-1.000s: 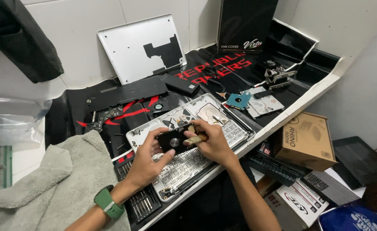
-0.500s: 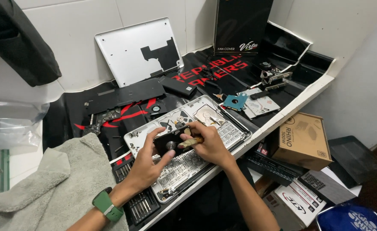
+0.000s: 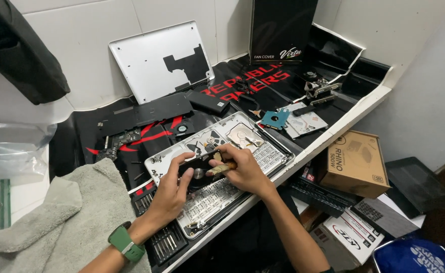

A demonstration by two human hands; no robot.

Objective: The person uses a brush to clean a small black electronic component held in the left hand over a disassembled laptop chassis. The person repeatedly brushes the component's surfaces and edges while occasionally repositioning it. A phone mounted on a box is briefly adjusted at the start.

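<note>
An opened silver laptop chassis (image 3: 275,154) lies on the black mat, its inner parts showing. Over its middle my left hand (image 3: 174,189) holds a small black fan (image 3: 198,171) by its left side, thumb on top. My right hand (image 3: 245,172) grips a small tan-handled brush (image 3: 224,167), with its tip resting on the fan's right side. A green watch (image 3: 124,243) sits on my left wrist. A round silver part shows under the fan.
A silver bottom cover (image 3: 161,60) leans on the tiled wall. A grey towel (image 3: 55,227) lies at left, with a bit set (image 3: 164,243) beside it. Loose boards and a blue part (image 3: 274,119) sit behind the chassis. A cardboard box (image 3: 354,162) and cartons sit below right.
Both hands stay on the fan over the chassis. The brush in my right hand has shifted slightly across the fan, and the view has drifted a little.
</note>
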